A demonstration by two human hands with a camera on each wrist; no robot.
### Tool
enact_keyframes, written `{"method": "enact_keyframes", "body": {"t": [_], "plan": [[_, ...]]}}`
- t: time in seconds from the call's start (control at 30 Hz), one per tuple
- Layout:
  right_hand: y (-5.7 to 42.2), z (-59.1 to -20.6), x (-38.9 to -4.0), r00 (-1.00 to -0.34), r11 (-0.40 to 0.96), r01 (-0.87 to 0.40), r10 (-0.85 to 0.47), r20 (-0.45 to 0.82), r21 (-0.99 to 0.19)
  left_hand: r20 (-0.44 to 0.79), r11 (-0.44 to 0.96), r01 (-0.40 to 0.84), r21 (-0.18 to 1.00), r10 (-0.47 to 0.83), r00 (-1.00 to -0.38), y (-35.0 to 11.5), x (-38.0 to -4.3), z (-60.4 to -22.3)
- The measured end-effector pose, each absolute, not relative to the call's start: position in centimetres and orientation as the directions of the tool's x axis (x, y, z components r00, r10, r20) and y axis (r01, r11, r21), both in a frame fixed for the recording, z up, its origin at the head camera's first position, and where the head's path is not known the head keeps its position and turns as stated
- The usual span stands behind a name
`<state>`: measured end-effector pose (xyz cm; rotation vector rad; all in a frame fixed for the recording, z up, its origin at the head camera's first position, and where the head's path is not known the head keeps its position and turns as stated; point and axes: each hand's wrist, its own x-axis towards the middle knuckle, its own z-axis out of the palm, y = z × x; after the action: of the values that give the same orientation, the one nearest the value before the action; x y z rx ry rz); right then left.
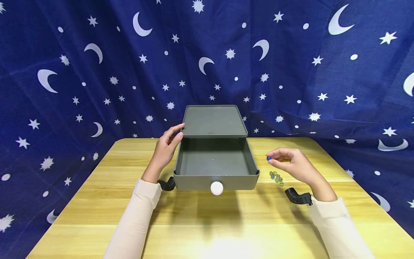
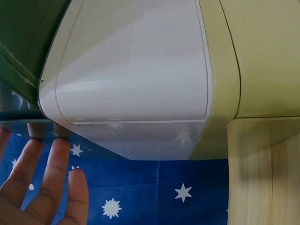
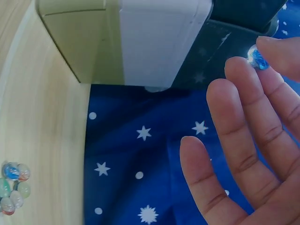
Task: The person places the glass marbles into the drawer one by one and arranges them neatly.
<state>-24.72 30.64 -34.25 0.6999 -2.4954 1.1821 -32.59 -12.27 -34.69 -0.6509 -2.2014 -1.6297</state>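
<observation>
A grey drawer unit stands on the table with its top drawer pulled out toward me. A round white knob is on the drawer's front. My left hand touches the left edge of the unit's top; in the left wrist view its fairly straight fingers lie against the side. To the right of the drawer, my right hand pinches a blue marble between thumb and fingertips, above the table. Several loose glass marbles lie in a cluster below that hand.
The wooden table carries the unit, whose white and yellow lower parts show in the wrist views. A dark blue curtain with moons and stars hangs behind and around it. Black wrist devices hang under both wrists.
</observation>
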Motion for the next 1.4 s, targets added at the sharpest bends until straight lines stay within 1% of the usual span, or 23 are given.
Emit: {"method": "enact_keyframes", "body": {"t": [0.3, 0.97, 1.4], "plan": [[29.7, -33.3, -24.1, -0.811, 0.544, -0.579, -0.310, 0.496, -0.607, 0.509, 0.246, 0.533, 0.810, 0.158, -0.846, -12.4, -32.6, -34.9], [28.2, -32.0, -22.8, -0.787, 0.536, -0.608, -0.303, 0.538, -0.586, 0.510, 0.237, 0.535, 0.811, 0.162, -0.845, -12.2, -32.6, -34.7], [27.4, -31.2, -22.4, -0.803, 0.534, -0.587, -0.287, 0.523, -0.609, 0.513, 0.249, 0.539, 0.805, 0.164, -0.842, -12.2, -32.5, -34.7]]}}
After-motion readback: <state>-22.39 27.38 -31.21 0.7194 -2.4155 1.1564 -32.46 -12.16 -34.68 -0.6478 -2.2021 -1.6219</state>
